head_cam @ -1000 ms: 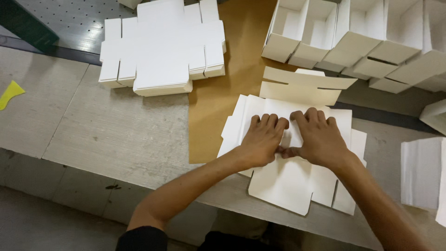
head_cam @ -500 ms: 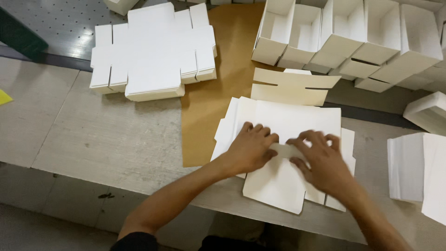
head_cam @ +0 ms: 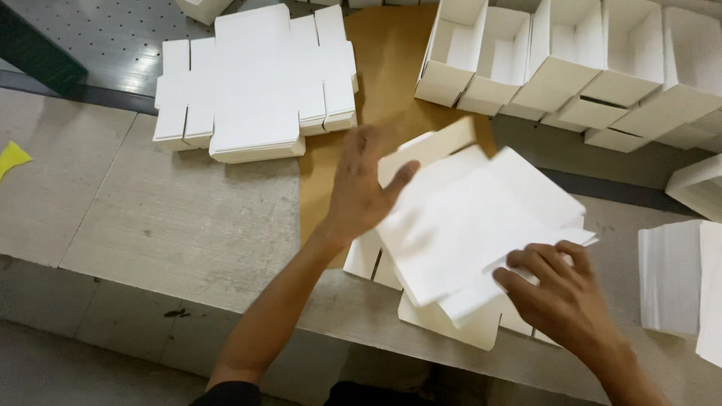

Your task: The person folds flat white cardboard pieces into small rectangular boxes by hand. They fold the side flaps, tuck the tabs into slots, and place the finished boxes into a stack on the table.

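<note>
Holding a flat white die-cut cardboard blank (head_cam: 481, 218) between both hands, I am keeping it tilted above the pile of identical blanks (head_cam: 451, 331) that is lying at the near edge of the worktop. My right hand (head_cam: 560, 289) is gripping the blank at its lower right corner, fingers curled over the edge of a flap. My left hand (head_cam: 361, 184) is sitting at the blank's upper left side, thumb pressing on the top face and the fingers spread; that hand is blurred, so I cannot tell how far the fingers are wrapping underneath.

Beneath the lifted sheet, the pile is resting partly on a brown cardboard sheet (head_cam: 391, 68) that is running up the middle of the worktop, and partly on the grey stone-like bench (head_cam: 173, 225). A second blank, or a flap of one, is showing just behind my left thumb; I cannot tell which.

Well apart to the upper left, another stack of flat white blanks (head_cam: 256, 83) is lying squared up, overlapping the bench and the brown sheet. Along the upper right, a row of folded open white boxes (head_cam: 571, 60) is standing, each leaning against the next. At the right edge, a further stack of white sheets (head_cam: 677, 278) is sitting near my right hand, not touching it. A small yellow scrap (head_cam: 11, 158) is lying at the far left edge.
</note>
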